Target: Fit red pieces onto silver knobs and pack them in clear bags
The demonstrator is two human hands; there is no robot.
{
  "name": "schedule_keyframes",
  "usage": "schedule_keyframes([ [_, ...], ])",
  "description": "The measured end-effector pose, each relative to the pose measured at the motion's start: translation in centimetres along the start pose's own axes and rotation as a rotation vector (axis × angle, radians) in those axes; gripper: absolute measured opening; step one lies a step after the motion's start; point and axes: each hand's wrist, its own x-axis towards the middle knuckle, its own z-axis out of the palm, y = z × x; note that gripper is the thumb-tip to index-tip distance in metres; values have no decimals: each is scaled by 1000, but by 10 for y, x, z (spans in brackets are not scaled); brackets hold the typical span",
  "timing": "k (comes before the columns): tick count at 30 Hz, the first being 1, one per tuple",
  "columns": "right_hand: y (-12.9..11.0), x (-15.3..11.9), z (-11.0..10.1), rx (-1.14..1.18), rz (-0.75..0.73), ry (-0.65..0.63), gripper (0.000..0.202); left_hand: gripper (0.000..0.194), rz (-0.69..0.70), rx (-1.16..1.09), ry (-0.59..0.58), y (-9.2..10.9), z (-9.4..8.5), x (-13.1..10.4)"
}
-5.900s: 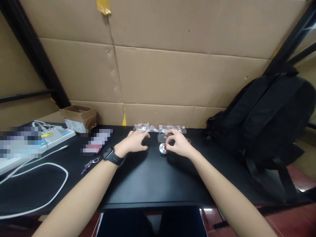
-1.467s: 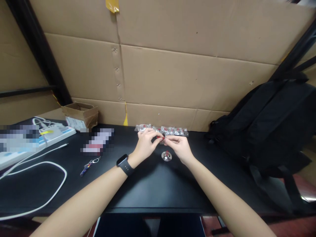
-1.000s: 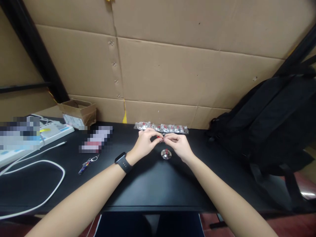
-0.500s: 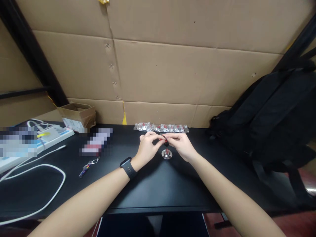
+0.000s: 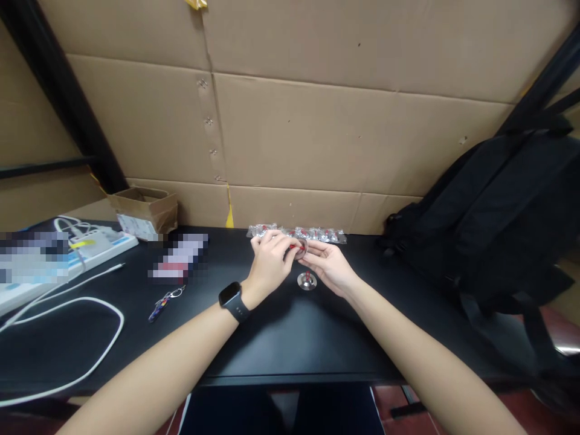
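Over the middle of the black table, my left hand (image 5: 272, 261) pinches the red cord of a small round metal disc (image 5: 301, 250). My right hand (image 5: 331, 266) holds the rim of that same disc from the right, its fingers closed on the edge. The disc is tilted up between the two hands. Just below them, a second silver disc (image 5: 307, 281) with a red cord on top lies flat on the table. Behind my hands is a row of several plastic-wrapped discs (image 5: 321, 234), partly hidden by my left hand.
A black backpack (image 5: 493, 241) fills the right side. On the left are a cardboard box (image 5: 149, 211), a power strip (image 5: 109, 251), a white cable (image 5: 118, 332), a keychain (image 5: 164, 302) and a blurred item (image 5: 179, 257). Cardboard stands behind the table.
The held disc has turned, so its round face now shows between my hands. My left hand has shifted slightly up and its fingers have rolled over. The view has moved a little.
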Motion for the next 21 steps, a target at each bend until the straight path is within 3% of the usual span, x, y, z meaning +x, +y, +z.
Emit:
schedule_keyframes([
  [9,6,2,0,-89,-84,101,48,15,-41,10,-93,0,-1,1],
  [15,11,4,-5,-148,-138,150,42,11,-138,-120,-136,-2,-3,4],
  [21,14,3,-7,-231,-97,201,38,9,-195,-278,-136,-5,-3,5],
])
